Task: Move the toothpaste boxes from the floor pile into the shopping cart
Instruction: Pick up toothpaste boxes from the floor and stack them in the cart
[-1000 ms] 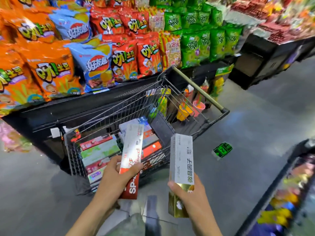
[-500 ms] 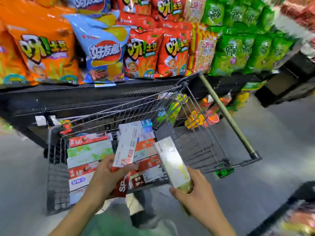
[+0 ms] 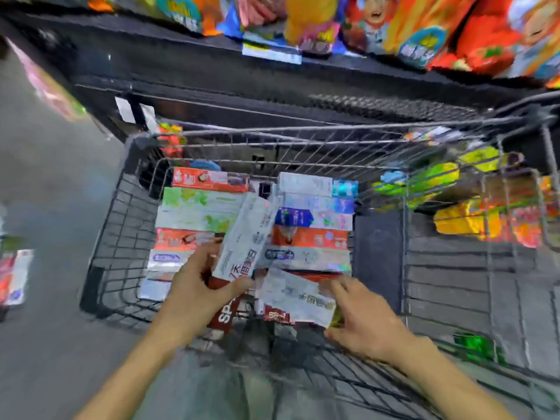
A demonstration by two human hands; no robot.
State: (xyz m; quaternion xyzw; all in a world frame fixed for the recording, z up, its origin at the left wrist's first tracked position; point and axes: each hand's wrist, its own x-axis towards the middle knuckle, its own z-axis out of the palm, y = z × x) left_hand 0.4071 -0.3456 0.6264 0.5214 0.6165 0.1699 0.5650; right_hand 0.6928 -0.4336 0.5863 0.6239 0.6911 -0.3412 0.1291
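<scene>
The left hand (image 3: pixel 197 294) is gripping a long white-and-red toothpaste box (image 3: pixel 242 253), thumb curled over its lower face and fingers wrapped behind, and is holding it angled over the stacked boxes inside the shopping cart (image 3: pixel 121 237). The right hand (image 3: pixel 360 322) is lying against a white-and-gold toothpaste box (image 3: pixel 298 298) that is tilting down at the near end of the basket; its fingers are looking fairly spread along the box edge, though motion blur is making it hard to say whether the hand is pinching the box or only pushing it into place.

Around these two, the basket is already carrying two rows of packed toothpaste boxes (image 3: pixel 197 213), red, green, white and blue ones lying flat side by side, so a good share of the job is appearing done. The two boxes in hand are not yet settled in the rows, and seating them looks like the step in progress.

Further out, at the far left edge, a few more boxes on the floor (image 3: pixel 15 277) are showing, which suggests some of the pile is still waiting to be fetched. Beyond the cart, a dark shelf (image 3: pixel 272 74) is bearing bright snack bags (image 3: pixel 454 31), and colourful packets are sitting in the cart's child-seat section (image 3: pixel 454 189) to the right.
</scene>
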